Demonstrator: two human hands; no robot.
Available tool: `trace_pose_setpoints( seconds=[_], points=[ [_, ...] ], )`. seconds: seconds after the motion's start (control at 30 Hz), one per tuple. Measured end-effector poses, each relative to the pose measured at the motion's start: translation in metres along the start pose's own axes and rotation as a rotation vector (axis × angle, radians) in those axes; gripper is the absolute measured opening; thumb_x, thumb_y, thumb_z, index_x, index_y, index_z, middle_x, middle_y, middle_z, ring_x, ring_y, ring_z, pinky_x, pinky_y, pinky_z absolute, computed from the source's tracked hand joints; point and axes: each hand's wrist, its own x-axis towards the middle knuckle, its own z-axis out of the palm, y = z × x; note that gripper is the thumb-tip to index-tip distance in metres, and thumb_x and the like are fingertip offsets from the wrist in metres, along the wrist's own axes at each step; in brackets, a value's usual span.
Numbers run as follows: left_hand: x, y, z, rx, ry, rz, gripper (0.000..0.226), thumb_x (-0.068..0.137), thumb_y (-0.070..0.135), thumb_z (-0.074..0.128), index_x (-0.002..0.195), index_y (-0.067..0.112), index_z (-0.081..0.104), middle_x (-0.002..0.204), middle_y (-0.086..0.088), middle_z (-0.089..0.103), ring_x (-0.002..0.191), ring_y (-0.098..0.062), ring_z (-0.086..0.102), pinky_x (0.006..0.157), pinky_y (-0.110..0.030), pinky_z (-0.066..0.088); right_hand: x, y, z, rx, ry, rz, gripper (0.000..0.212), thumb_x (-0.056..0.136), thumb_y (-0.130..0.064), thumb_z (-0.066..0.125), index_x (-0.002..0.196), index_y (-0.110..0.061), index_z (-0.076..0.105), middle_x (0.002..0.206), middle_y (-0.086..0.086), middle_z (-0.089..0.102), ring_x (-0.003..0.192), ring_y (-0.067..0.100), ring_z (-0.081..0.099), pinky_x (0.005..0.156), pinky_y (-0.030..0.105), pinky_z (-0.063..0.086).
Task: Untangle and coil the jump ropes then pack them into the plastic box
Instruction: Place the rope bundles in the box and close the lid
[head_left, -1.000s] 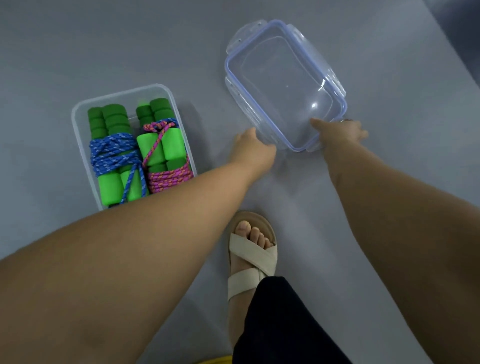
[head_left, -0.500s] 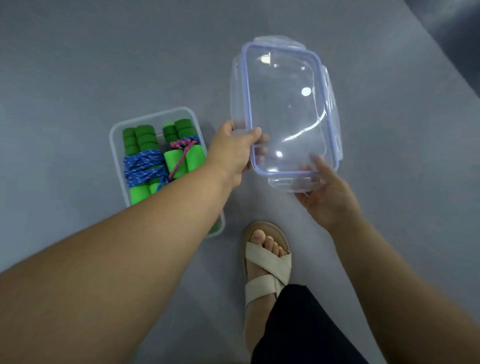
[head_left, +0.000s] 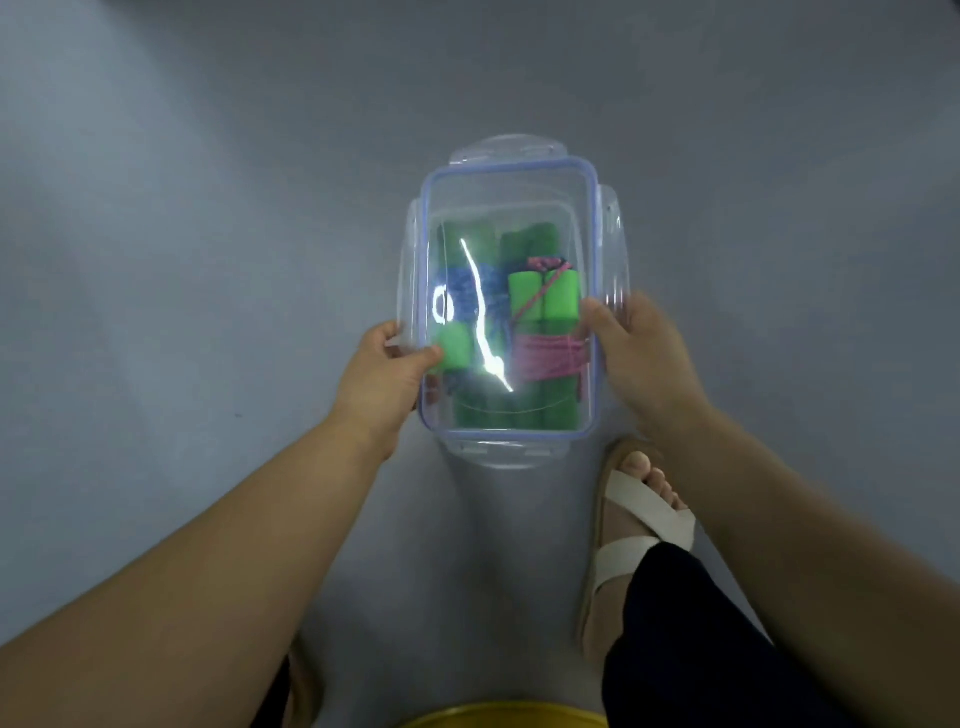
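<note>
Floor (head_left: 208, 260): grey.
Lid (head_left: 506, 174): clear, blue-rimmed, over the plastic box (head_left: 519, 209), centre.
Plastic box: holds both coiled jump ropes (head_left: 550, 356) (blue left, pink right).
Your left hand (head_left: 382, 376): grips lid's left edge.
Your right hand (head_left: 641, 364): grips its right edge.

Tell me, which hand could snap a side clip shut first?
Probably the right hand: its fingers curl over the right clip of the lid. The left hand only pinches the lid's rim, thumb on top.
</note>
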Motion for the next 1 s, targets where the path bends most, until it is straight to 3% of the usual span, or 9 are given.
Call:
trace_pose_setpoints(
  seconds=[0.07, 0.23, 0.37, 0.53, 0.6, 0.7, 0.8, 0.9, 1.0],
  points=[
    [0.007, -0.012, -0.002, 0.032, 0.041, -0.028, 0.054, 0.084, 0.012, 0.067, 0.132, 0.009, 0.043, 0.112, -0.013, 0.057, 0.097, -0.034, 0.062, 0.09, -0.049, 0.051, 0.005, 0.004, 0.009, -0.1, 0.018, -0.012, 0.02, 0.092, -0.031, 0.055, 0.089, -0.011, 0.059, 0.077, -0.002, 0.061, 0.066, 0.0, 0.056, 0.055, 0.009, 0.038],
    [0.02, -0.024, 0.003, 0.059, 0.043, -0.072, 0.048, 0.083, 0.011, 0.067, 0.127, 0.011, 0.048, 0.102, -0.006, 0.059, 0.096, -0.027, 0.062, 0.091, -0.046, 0.051, 0.016, 0.014, 0.015, -0.159, 0.089, 0.048, 0.018, 0.089, -0.03, 0.06, 0.095, -0.015, 0.053, 0.09, 0.004, 0.057, 0.08, 0.015, 0.053, 0.07, 0.027, 0.046],
    [0.024, -0.025, 0.006, 0.129, 0.061, -0.025, 0.049, 0.081, 0.015, 0.07, 0.126, 0.013, 0.051, 0.112, -0.011, 0.061, 0.1, -0.027, 0.062, 0.093, -0.046, 0.05, 0.021, 0.018, 0.012, -0.154, 0.102, 0.048, 0.017, 0.089, -0.028, 0.061, 0.098, -0.015, 0.056, 0.089, 0.001, 0.059, 0.077, 0.012, 0.054, 0.063, 0.02, 0.043],
    [0.023, -0.024, 0.006, 0.216, 0.078, 0.065, 0.059, 0.08, 0.012, 0.07, 0.132, 0.017, 0.043, 0.086, -0.002, 0.059, 0.084, -0.023, 0.06, 0.089, -0.046, 0.052, 0.022, 0.017, 0.007, 0.001, 0.083, 0.138, 0.026, 0.085, -0.022, 0.067, 0.109, -0.018, 0.057, 0.081, -0.006, 0.065, 0.061, 0.0, 0.062, 0.053, 0.013, 0.047],
    [0.016, -0.022, 0.007, 0.307, 0.094, 0.152, 0.072, 0.082, 0.011, 0.067, 0.142, 0.028, 0.031, 0.1, -0.001, 0.059, 0.086, -0.021, 0.058, 0.092, -0.037, 0.05, 0.021, 0.018, 0.006, 0.048, 0.09, 0.162, 0.04, 0.083, -0.02, 0.069, 0.119, -0.022, 0.051, 0.083, -0.002, 0.066, 0.062, 0.003, 0.064, 0.053, 0.015, 0.049],
    [0.011, -0.014, 0.017, 0.808, 0.08, 0.379, 0.089, 0.085, 0.0, 0.055, 0.149, 0.039, 0.007, 0.157, -0.001, 0.009, 0.133, -0.025, 0.033, 0.104, -0.028, 0.032, 0.024, 0.016, 0.004, 0.024, 0.067, 0.168, 0.058, 0.083, -0.02, 0.069, 0.134, -0.026, 0.043, 0.088, 0.007, 0.063, 0.07, 0.01, 0.063, 0.06, 0.022, 0.05],
    [0.016, -0.014, 0.032, 1.122, -0.034, 0.468, 0.092, 0.083, -0.005, 0.047, 0.15, 0.027, -0.006, 0.154, -0.002, -0.028, 0.144, -0.026, -0.018, 0.118, -0.034, 0.011, 0.027, 0.016, 0.004, 0.007, 0.033, 0.159, 0.065, 0.085, -0.018, 0.067, 0.141, -0.025, 0.036, 0.082, 0.002, 0.059, 0.072, 0.008, 0.063, 0.062, 0.02, 0.049],
    [0.019, -0.019, 0.041, 1.07, -0.073, 0.394, 0.082, 0.093, 0.024, 0.045, 0.149, 0.016, -0.014, 0.152, -0.011, -0.031, 0.142, -0.029, -0.024, 0.119, -0.04, 0.005, 0.029, 0.015, 0.006, 0.032, 0.031, 0.155, 0.066, 0.085, -0.016, 0.066, 0.143, -0.022, 0.035, 0.081, -0.002, 0.056, 0.07, 0.004, 0.062, 0.06, 0.016, 0.048],
    [0.018, -0.024, 0.044, 1.088, -0.063, 0.408, 0.101, 0.085, 0.064, 0.043, 0.147, 0.015, -0.02, 0.151, -0.012, -0.033, 0.141, -0.029, -0.026, 0.116, -0.038, -0.008, 0.029, 0.014, 0.006, 0.032, 0.026, 0.148, 0.066, 0.086, -0.015, 0.066, 0.143, -0.02, 0.033, 0.08, -0.006, 0.054, 0.073, 0.004, 0.06, 0.067, 0.019, 0.05]
  ],
)
